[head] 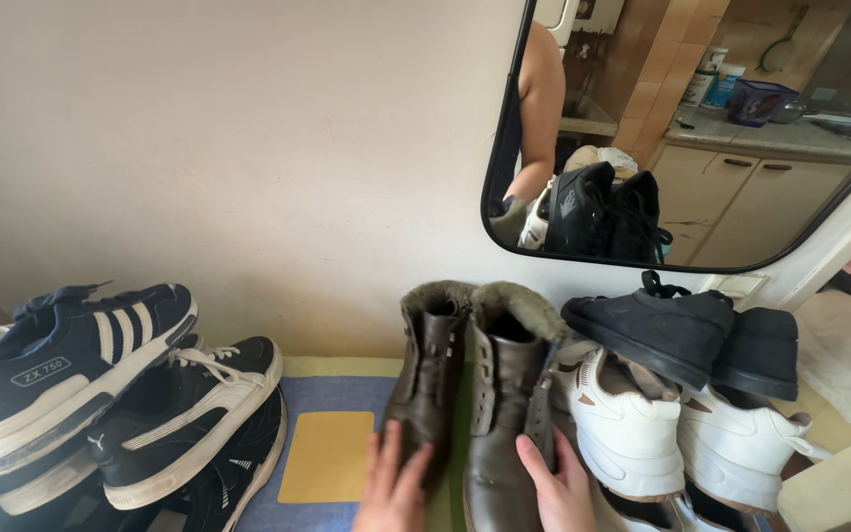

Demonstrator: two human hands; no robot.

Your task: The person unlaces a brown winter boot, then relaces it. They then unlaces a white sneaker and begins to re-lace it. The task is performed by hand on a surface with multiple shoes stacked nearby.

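Hands point(475, 483) on brown boots point(480, 394), white sneakers point(642, 424) right, dark sneakers point(100, 384) left

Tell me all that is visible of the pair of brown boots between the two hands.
The pair of brown boots stands upright on the blue and yellow mat, toes toward the camera, backs near the wall. They look like dark brown leather with a grey-green furry lining at the open tops; eyelets run down the fronts and no laces can be made out. The left hand rests on the left boot's front, the right hand on the right boot's side. White sneakers press close on the right.
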